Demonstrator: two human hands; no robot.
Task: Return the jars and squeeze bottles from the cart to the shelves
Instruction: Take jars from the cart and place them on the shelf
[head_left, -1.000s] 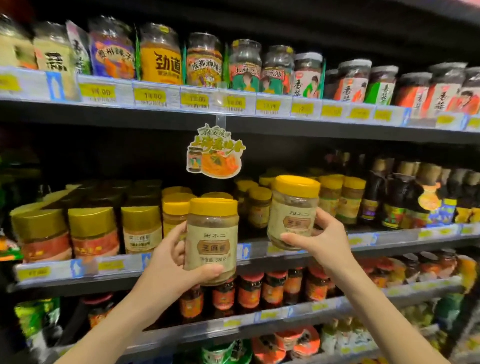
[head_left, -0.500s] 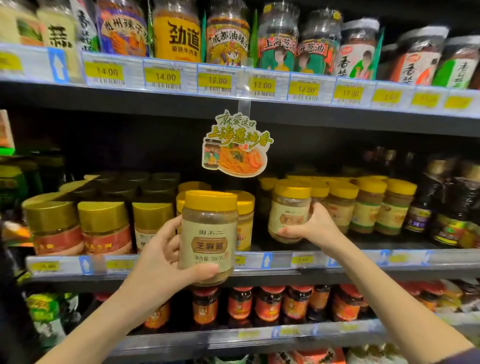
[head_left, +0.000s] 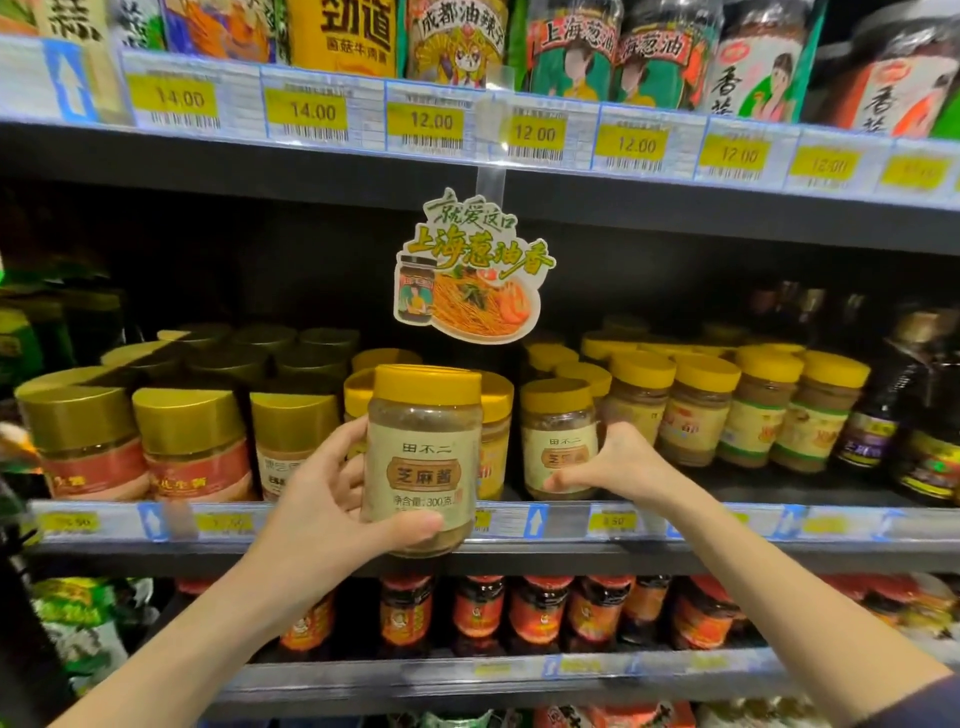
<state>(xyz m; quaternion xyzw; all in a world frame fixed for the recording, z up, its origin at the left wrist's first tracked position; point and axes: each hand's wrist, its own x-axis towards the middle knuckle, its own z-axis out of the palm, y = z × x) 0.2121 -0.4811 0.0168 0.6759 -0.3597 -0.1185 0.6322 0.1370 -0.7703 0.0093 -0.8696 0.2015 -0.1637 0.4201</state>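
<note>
Shelving step: right hand (head_left: 618, 462) grasps seated jar (head_left: 558, 436) on middle shelf (head_left: 571, 522); left hand (head_left: 317, 512) grips second jar (head_left: 423, 457), likely bound for the gap at seated jar's nine o'clock.

wearer: one person, two arms in view | left hand (head_left: 317, 499): bare | left forearm (head_left: 197, 623): bare along its whole visible length to the near left edge | right hand (head_left: 623, 462): bare | right forearm (head_left: 769, 587): bare | sleeve (head_left: 930, 709): dark navy cloth, only its hem showing, near right corner, over the right upper arm
</note>
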